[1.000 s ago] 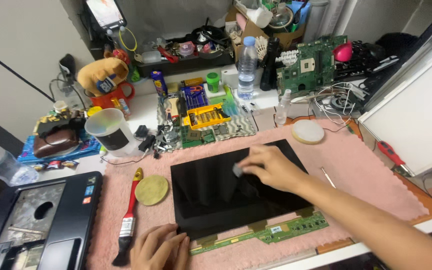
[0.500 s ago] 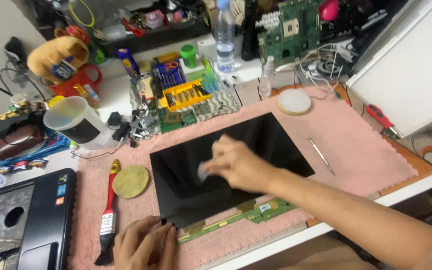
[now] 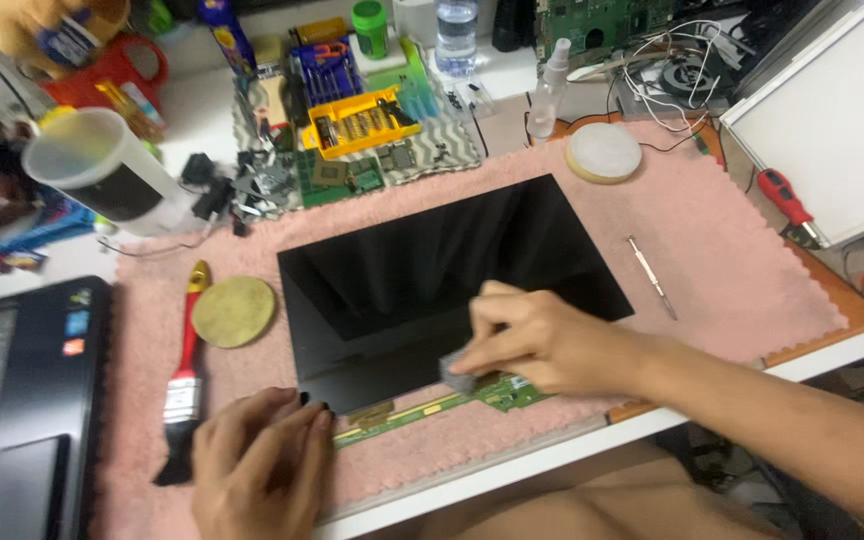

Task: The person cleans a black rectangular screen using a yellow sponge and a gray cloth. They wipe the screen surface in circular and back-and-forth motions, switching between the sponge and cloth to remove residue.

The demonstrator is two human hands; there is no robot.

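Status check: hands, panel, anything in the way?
Right hand presses grey pad on panel near edge. Left hand pins near-left corner. Brush lies clear.

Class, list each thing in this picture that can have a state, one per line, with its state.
display panel: lying flat on the pink mat, dark
right hand: pressing a small grey pad at the panel's near edge
left hand: fingertips on the panel's near left corner
paintbrush: lying unused
screwdriver: lying unused
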